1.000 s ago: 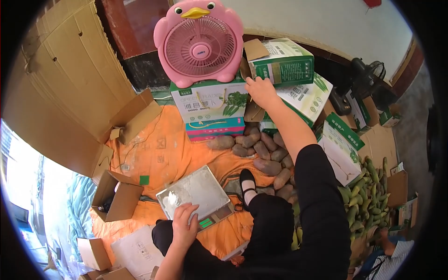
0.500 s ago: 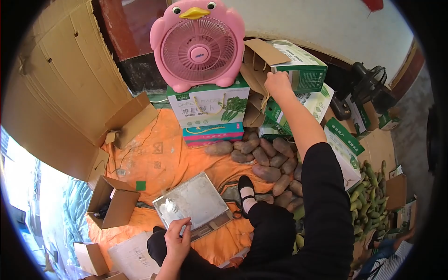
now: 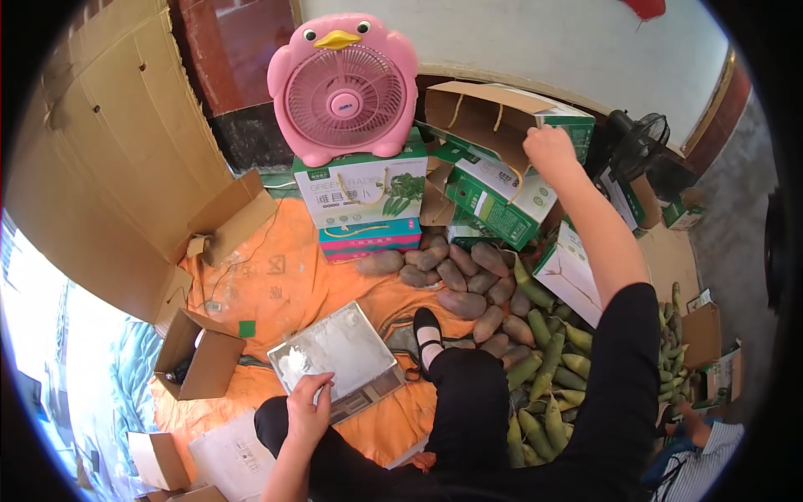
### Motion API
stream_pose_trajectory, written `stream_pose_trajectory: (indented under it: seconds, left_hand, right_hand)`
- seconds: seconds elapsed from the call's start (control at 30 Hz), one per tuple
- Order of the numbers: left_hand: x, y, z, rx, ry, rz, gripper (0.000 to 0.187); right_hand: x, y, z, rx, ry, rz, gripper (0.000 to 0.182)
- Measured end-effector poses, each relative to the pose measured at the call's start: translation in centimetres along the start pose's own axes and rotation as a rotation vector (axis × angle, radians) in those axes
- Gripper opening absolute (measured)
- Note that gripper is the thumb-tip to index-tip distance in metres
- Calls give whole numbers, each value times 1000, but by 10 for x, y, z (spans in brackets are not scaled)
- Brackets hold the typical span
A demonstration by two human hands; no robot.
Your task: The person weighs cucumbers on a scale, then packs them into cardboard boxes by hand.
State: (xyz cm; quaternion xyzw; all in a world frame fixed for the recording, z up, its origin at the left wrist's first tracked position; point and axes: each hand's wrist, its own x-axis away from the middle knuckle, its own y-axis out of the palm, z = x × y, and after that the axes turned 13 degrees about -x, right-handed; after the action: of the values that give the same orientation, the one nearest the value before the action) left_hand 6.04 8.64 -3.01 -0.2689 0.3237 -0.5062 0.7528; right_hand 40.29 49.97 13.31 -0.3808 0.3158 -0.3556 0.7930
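My right hand point(image 3: 552, 153) is closed on the edge of an open green-and-white carton point(image 3: 571, 130), which lies tilted with its brown inside and rope handles showing. Under it, more green-and-white cartons point(image 3: 499, 202) are stacked. My left hand point(image 3: 309, 408) is over the near edge of a flat silvery-grey board point(image 3: 332, 347), fingertips curled close together; whether anything is between them is too small to tell. Dark reddish radishes point(image 3: 487, 284) and green radishes point(image 3: 548, 365) are heaped below the cartons.
A pink penguin-shaped fan point(image 3: 344, 105) stands on a radish gift box point(image 3: 364, 191) atop an orange sheet point(image 3: 242, 280). Small brown boxes point(image 3: 211, 368) and a tall cardboard panel point(image 3: 117, 159) are on the left. Another person's striped sleeve point(image 3: 711, 460) shows at lower right.
My right hand has moved right, and the held carton has swung so its open side shows. The view has shifted, uncovering more green radishes. My left hand stays by the board.
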Motion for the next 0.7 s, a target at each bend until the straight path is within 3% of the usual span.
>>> stream_pose_trajectory:
  seconds: [0.17,0.23,0.3,0.37,0.4,0.5,0.7]
  left_hand:
    - [9,-5,0,-14,52,17,18]
    - [12,-8,-1,-13,62,32,17]
    - [15,-12,-3,8,25,24,17]
    - [18,-14,-6,24,3,48,17]
    - [20,-15,-7,42,-11,55,17]
    - [25,-18,-15,71,-32,81,16]
    - [34,-29,-20,92,-67,92,16]
  right_hand:
    - [63,-63,29,-117,-24,127,6]
    - [82,-91,48,-338,-44,215,12]
    - [90,-133,60,-591,32,129,16]
    - [96,-159,65,-838,2,292,18]
    - [89,-170,78,-924,29,161,15]
    - [81,-200,79,-1176,193,103,16]
    - [50,-198,64,-1146,281,103,19]
